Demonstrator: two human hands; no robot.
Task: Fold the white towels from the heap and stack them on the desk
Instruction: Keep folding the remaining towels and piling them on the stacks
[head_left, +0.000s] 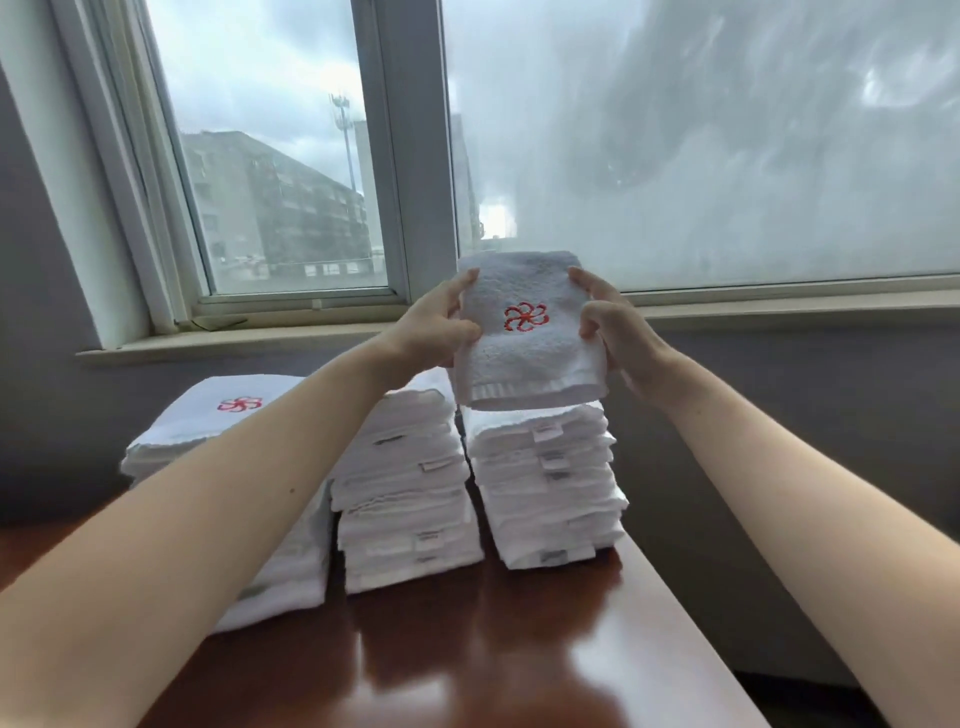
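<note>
A folded white towel (527, 358) with a red flower emblem sits tilted at the top of the right stack (545, 493). My left hand (434, 332) grips its left edge and my right hand (613, 327) grips its right edge, thumbs on the front face. The towel's lower edge meets the top of that stack. A middle stack (410, 499) of folded white towels stands beside it. A wider left stack (218, 421) with a red emblem on top is partly hidden by my left forearm. All stand on the glossy brown desk (467, 649).
A window sill (234, 345) and large windows run behind the stacks, above a grey wall. The desk's right edge runs diagonally toward the lower right, with a drop beyond it. The heap of unfolded towels is out of view.
</note>
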